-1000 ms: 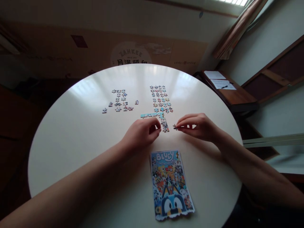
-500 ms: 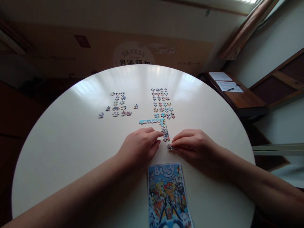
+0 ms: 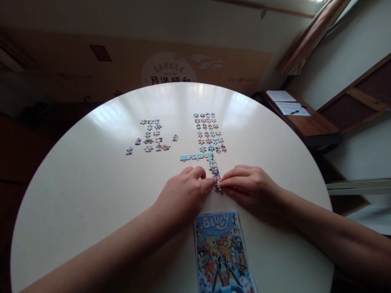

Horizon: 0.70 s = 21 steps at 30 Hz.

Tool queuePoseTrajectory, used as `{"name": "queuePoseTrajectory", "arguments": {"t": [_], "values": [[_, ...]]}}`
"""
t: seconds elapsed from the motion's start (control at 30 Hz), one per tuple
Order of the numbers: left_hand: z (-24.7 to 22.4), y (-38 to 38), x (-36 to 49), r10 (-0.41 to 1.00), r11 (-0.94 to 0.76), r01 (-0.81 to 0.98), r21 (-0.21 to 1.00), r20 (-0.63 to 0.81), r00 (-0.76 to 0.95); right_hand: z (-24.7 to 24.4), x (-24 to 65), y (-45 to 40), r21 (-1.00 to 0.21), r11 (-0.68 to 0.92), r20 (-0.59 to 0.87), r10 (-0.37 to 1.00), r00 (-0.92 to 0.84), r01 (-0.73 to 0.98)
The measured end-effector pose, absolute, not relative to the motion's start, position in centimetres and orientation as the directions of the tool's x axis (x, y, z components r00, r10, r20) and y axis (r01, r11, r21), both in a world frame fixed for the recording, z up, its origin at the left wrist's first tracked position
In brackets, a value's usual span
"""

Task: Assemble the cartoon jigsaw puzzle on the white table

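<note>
An L-shaped run of joined jigsaw pieces lies on the table, with a blue top strip (image 3: 195,156) and a side strip (image 3: 215,169) coming down toward me. At the lower end of the side strip sits a small puzzle piece (image 3: 218,188), touching it or nearly so. My right hand (image 3: 252,184) pinches this piece from the right, fingers closed. From the left, my left hand (image 3: 186,190) meets the strip's lower end with thumb and fingertip, its other fingers curled. Whether the piece is fully locked in, I cannot tell.
Loose pieces in rows (image 3: 208,133) lie behind the strip, and another loose group (image 3: 151,136) is farther left. A Bluey picture sheet (image 3: 224,248) lies in front of me on the round white table (image 3: 91,195). Papers (image 3: 292,108) rest on a brown side table (image 3: 317,124).
My right hand has brought the puzzle piece up against the strip's lower end. My left hand has slid right and down along the strip, its fingers more curled. The view has shifted slightly.
</note>
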<state>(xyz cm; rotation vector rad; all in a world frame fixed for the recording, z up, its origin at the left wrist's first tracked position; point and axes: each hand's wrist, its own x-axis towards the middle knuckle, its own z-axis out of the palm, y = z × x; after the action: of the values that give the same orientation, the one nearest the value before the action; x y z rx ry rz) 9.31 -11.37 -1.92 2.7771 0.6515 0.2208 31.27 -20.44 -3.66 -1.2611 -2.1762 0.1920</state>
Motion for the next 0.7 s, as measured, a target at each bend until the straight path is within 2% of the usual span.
{"name": "queuePoseTrajectory", "arguments": {"t": [0.33,0.53,0.7], "values": [[-2.03,-11.18,9.31,0.465,-0.845,0.406,0.347,0.105,0.879,-3.63,31.02,-20.4,-0.378,0.53,0.446,0.823,-0.352,0.759],[-2.19,-11.1,9.32,0.462,-0.844,0.399,0.358,0.108,0.88,-3.57,30.93,-20.49,-0.36,0.496,0.408,0.845,-0.345,0.79],[-2.31,-11.05,9.25,0.453,-0.855,0.389,0.343,0.129,0.882,-3.17,30.75,-20.62,-0.397,0.468,0.351,0.872,-0.34,0.79]]}}
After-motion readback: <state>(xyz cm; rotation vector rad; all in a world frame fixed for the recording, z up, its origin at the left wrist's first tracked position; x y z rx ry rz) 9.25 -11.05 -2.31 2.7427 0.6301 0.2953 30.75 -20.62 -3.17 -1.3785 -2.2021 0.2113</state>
